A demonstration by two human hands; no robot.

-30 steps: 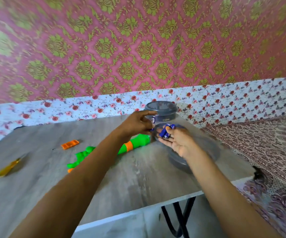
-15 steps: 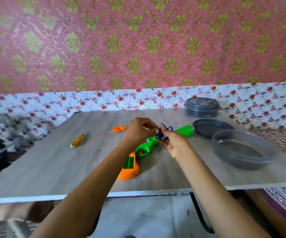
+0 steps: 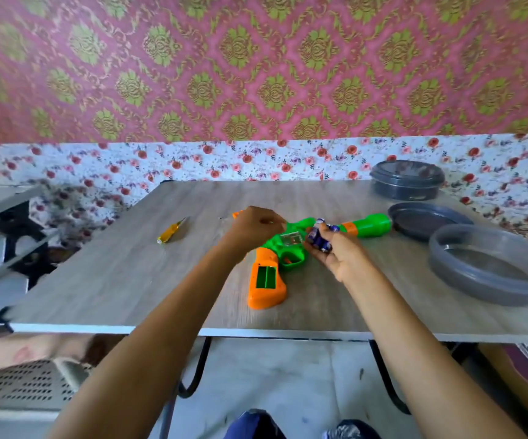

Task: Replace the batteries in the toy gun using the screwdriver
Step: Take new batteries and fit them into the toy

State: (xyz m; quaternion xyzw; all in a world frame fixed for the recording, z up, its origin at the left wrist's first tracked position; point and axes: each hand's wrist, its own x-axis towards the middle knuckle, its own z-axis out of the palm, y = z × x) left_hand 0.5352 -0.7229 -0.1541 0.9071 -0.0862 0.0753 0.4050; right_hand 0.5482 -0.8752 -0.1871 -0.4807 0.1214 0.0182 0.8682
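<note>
- Gun (image 3: 288, 248) lies flat, open bay (image 3: 265, 277) facing up for loading.
- Right hand (image 3: 341, 261) curls round batteries (image 3: 318, 240), kept close by.
- Left hand (image 3: 253, 231) curled over it; any pinch, cannot tell.

Lidded grey tub (image 3: 406, 182), loose lid (image 3: 427, 220), open grey bowl (image 3: 490, 293) on wooden table (image 3: 113, 274).

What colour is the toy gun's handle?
The handle is orange; seen best in the head view.

One head-worn wide-angle view, looking forward and down, close over the table (image 3: 129, 274), facing the wall (image 3: 256, 74)
</note>
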